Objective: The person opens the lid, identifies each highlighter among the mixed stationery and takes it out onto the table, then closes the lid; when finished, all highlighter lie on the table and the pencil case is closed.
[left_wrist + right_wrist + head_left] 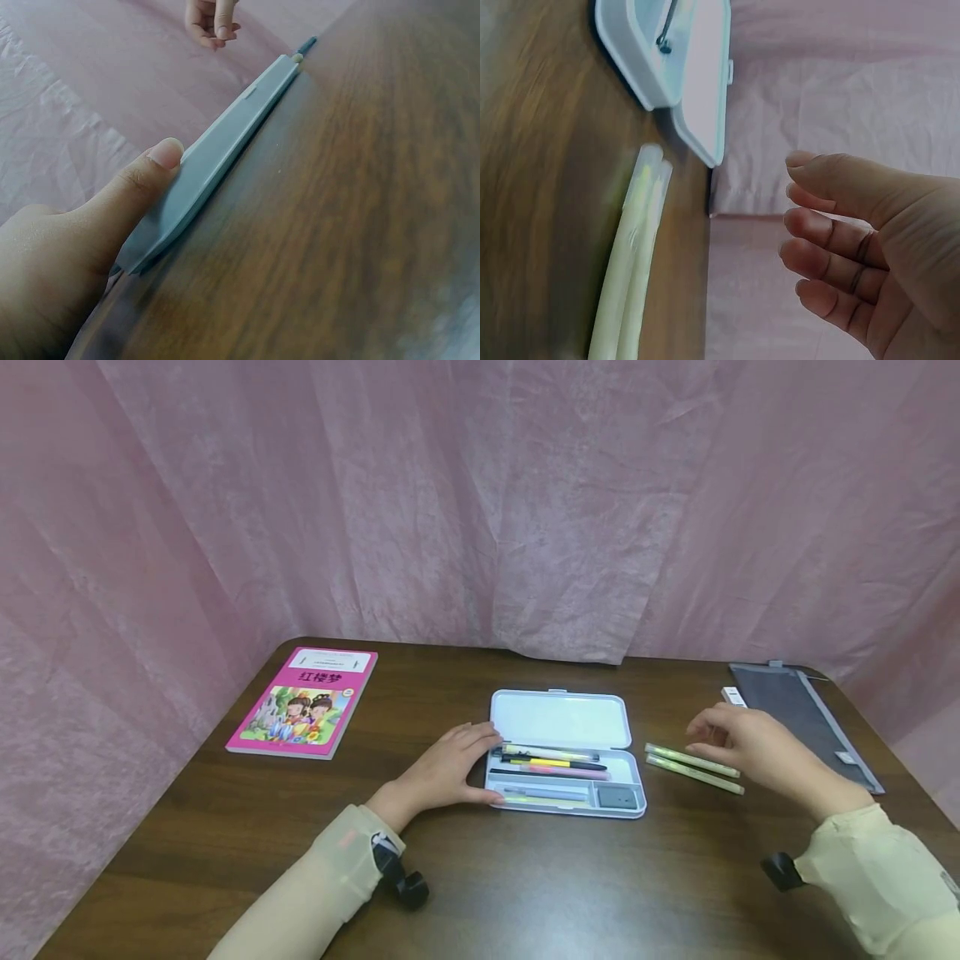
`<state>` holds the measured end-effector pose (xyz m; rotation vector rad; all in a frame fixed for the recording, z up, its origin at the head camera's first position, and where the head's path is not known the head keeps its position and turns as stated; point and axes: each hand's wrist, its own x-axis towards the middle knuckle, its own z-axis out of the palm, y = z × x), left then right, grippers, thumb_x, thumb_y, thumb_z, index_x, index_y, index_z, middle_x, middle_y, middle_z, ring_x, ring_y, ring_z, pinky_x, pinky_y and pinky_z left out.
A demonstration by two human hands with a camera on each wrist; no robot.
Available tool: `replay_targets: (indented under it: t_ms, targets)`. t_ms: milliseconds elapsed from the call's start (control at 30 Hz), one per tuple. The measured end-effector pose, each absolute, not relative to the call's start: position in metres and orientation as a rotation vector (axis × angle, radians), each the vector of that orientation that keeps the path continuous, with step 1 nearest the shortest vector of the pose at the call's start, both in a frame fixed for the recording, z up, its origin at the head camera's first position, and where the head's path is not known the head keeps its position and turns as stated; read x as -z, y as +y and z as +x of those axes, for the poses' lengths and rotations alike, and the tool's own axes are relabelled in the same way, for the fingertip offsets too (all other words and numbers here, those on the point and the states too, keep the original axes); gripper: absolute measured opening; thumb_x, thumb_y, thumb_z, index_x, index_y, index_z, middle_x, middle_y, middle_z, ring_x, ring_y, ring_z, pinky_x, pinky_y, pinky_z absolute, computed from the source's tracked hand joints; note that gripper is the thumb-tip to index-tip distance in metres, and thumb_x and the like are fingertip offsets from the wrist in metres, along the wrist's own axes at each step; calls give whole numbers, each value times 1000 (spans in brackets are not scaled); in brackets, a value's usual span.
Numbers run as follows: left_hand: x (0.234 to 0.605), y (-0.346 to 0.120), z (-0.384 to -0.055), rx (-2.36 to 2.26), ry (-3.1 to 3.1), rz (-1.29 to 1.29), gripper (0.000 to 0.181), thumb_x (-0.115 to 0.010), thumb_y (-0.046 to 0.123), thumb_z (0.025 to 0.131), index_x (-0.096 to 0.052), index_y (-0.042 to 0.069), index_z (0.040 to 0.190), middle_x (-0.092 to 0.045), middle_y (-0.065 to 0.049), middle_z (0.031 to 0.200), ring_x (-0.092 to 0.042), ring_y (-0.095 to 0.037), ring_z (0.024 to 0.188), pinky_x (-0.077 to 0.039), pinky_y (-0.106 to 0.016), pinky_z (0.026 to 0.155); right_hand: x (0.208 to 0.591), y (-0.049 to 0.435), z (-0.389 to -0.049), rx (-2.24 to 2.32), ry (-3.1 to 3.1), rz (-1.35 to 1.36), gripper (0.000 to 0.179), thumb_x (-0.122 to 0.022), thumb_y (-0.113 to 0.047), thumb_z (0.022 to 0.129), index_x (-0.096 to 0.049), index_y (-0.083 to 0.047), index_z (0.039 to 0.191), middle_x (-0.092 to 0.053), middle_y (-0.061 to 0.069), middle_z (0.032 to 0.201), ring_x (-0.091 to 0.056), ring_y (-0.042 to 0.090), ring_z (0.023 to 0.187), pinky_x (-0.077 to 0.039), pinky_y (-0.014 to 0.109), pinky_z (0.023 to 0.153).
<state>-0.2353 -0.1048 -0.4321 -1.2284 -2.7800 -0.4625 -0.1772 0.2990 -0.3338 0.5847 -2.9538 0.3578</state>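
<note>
A pale blue pencil case (558, 718) lies with its lid folded back in the middle of the table. Several pens (558, 764) and a grey eraser (617, 797) sit in its tray. My left hand (442, 768) holds the case by its left end, the thumb (150, 169) against the front edge and the fingers near the hinge. Two pale green pens (693, 768) lie side by side on the table, right of the case. Above their right ends hovers my right hand (750, 747), fingers loosely bent, nothing in its grasp.
A pink book (300, 706) lies flat at the back left. At the back right is a dark zip pouch (798, 718), with a small white block (732, 696) by its left edge. A pink curtain (480, 510) hangs behind the table.
</note>
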Motion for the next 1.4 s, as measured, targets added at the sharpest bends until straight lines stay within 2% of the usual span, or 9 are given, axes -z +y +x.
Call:
replay_targets:
  t_ms: [533, 700, 1000, 1400]
  targets:
    - [432, -104, -234, 459, -2769, -1236, 86, -68, 66, 75, -48, 12, 139, -45, -6, 149, -36, -21, 142, -25, -41, 121, 335, 250, -191, -497, -3001, 675, 14, -76, -17, 81, -69, -12, 92, -60, -5, 79, -53, 8, 72, -48, 23, 61]
    - [431, -104, -234, 458, -2775, -1233, 86, -68, 66, 75, -48, 12, 139, -44, -6, 149, -36, -20, 142, -25, -41, 121, 338, 238, -196, -526, -3012, 683, 17, -76, -15, 81, -69, -9, 95, -61, -3, 80, -53, 9, 72, -48, 24, 62]
    - [430, -103, -233, 451, -2774, -1232, 87, -69, 65, 75, -48, 11, 139, -45, -7, 149, -37, -20, 141, -25, -41, 121, 358, 218, -208, -528, -3012, 779, 19, -76, -16, 81, -70, -9, 98, -65, -2, 83, -55, 9, 74, -49, 24, 64]
    - [431, -103, -233, 441, -2786, -1226, 86, -68, 66, 75, -47, 13, 140, -44, -5, 150, -37, -19, 141, -25, -40, 121, 376, 199, -214, -554, -3032, 812, 13, -75, -17, 82, -70, -11, 94, -63, -3, 82, -57, 10, 75, -50, 27, 67]
